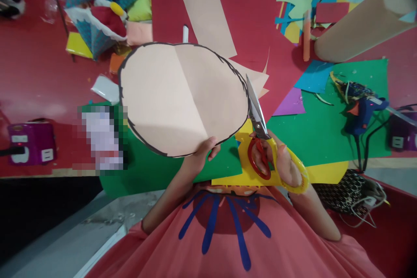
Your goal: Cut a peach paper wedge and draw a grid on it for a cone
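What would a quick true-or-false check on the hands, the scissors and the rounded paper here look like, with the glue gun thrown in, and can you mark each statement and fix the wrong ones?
1. The right hand holds the scissors. True.
2. In the picture, the scissors are at the left edge of the rounded paper. False: they are at its right edge.
3. The left hand grips the rounded paper at its lower edge. True.
4. The glue gun is in the left hand. False: it lies on the green sheet.
5. The rounded paper has a dark outline. True.
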Demonstrator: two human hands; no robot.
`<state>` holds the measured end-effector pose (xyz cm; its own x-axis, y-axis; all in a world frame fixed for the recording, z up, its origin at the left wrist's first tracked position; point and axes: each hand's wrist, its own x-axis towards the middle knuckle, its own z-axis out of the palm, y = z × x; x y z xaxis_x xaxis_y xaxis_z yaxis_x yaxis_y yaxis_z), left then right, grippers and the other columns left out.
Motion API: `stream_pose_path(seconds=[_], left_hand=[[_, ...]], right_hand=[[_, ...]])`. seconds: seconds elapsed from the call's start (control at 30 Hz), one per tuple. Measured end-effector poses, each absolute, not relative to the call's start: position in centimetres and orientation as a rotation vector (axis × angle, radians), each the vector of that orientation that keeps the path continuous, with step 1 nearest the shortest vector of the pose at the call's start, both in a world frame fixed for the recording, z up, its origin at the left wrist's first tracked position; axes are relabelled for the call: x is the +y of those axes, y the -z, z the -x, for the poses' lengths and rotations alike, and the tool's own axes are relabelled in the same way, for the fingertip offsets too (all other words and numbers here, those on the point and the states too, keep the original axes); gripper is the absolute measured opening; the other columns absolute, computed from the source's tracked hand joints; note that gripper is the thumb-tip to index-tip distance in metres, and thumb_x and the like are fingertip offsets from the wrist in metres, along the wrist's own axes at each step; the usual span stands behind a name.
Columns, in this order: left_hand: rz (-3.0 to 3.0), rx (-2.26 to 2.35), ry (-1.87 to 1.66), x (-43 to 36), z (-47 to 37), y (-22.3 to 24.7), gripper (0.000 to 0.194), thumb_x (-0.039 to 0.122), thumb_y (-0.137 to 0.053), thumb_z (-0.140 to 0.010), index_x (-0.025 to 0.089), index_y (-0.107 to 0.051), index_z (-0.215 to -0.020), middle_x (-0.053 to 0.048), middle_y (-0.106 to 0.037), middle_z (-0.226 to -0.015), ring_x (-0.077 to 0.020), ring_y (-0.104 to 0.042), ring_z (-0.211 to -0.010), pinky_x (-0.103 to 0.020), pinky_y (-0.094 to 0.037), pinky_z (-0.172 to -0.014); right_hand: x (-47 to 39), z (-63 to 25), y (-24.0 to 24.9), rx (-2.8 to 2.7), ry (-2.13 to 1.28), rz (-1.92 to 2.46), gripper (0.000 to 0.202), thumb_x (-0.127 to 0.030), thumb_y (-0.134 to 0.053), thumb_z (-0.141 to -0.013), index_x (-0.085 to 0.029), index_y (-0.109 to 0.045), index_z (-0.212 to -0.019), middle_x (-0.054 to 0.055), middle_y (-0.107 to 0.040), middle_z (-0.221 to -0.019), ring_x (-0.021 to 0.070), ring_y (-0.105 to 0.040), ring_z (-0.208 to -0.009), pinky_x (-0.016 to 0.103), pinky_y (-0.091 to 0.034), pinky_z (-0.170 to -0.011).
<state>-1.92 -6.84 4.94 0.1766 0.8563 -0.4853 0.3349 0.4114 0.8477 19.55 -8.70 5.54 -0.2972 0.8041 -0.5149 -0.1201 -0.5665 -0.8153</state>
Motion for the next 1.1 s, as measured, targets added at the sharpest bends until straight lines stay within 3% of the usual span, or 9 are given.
stream_pose_path(seconds=[0.1, 0.4, 0.6, 0.73, 0.87, 1.1], left_hand=[[-1.148, 1.405, -0.535, -6.7, 1.8, -5.2, 0.048, 0.042, -0.034, -0.089, 0.023, -0.029, -0.045, 0.003, -0.029, -0.044, -0.0138, -0.031, -0.046, -0.028, -0.038, -0.063], [-1.086, 1.396, -0.595, -6.7, 2.2, -4.9, 0.049, 0.043, -0.041, -0.088, 0.023, -0.032, -0.044, 0.003, -0.032, -0.044, -0.0136, -0.033, -0.047, -0.029, -0.04, -0.068], [-0.666, 1.405, -0.856, -6.3, 1.7, -4.1, 0.042, 0.048, -0.057, -0.078, 0.024, -0.038, -0.049, 0.004, -0.035, -0.041, -0.0115, -0.036, -0.042, -0.028, -0.032, -0.048], [-0.438, 1.287, -1.036, -6.0, -0.1, -4.0, 0.041, 0.06, -0.051, -0.077, 0.022, -0.048, -0.063, 0.004, -0.045, -0.048, -0.0097, -0.041, -0.042, -0.026, -0.035, -0.045], [-0.311, 1.143, -1.06, -5.7, -1.9, -3.7, 0.044, 0.061, -0.051, -0.081, 0.019, -0.054, -0.07, 0.0, -0.057, -0.062, -0.0089, -0.05, -0.048, -0.023, -0.041, -0.046], [0.004, 1.16, -0.934, -4.3, -2.4, -4.1, 0.05, 0.056, -0.037, -0.094, 0.018, -0.054, -0.067, 0.005, -0.045, -0.051, -0.0047, -0.038, -0.038, -0.018, -0.031, -0.038]], right_hand=[[-8.8, -19.6, -5.3, -0.947, -1.893, 1.193, 0.058, -0.076, -0.041, -0.084, -0.028, -0.052, -0.115, -0.005, -0.045, -0.065, 0.0066, -0.033, -0.034, 0.027, -0.021, -0.032], [-8.8, -19.8, -5.5, -1.007, -1.849, 1.222, 0.054, -0.07, -0.042, -0.088, -0.024, -0.052, -0.114, -0.008, -0.041, -0.058, 0.0048, -0.03, -0.031, 0.023, -0.019, -0.031], [-9.0, -19.9, -5.1, -1.007, -1.835, 1.26, 0.054, -0.069, -0.041, -0.089, -0.023, -0.052, -0.113, -0.007, -0.043, -0.059, 0.0047, -0.031, -0.031, 0.022, -0.02, -0.03], [-9.3, -19.3, -5.0, -0.97, -1.837, 1.249, 0.05, -0.067, -0.04, -0.091, -0.022, -0.052, -0.11, -0.008, -0.041, -0.055, 0.005, -0.031, -0.031, 0.021, -0.022, -0.03], [-9.8, -18.6, -4.6, -0.894, -1.904, 1.226, 0.051, -0.068, -0.04, -0.09, -0.021, -0.051, -0.107, -0.009, -0.04, -0.053, 0.0047, -0.03, -0.03, 0.02, -0.024, -0.029], [-10.4, -18.7, -3.6, -0.764, -1.979, 1.164, 0.062, -0.076, -0.039, -0.084, -0.021, -0.05, -0.111, -0.008, -0.046, -0.061, 0.004, -0.031, -0.029, 0.019, -0.025, -0.027]])
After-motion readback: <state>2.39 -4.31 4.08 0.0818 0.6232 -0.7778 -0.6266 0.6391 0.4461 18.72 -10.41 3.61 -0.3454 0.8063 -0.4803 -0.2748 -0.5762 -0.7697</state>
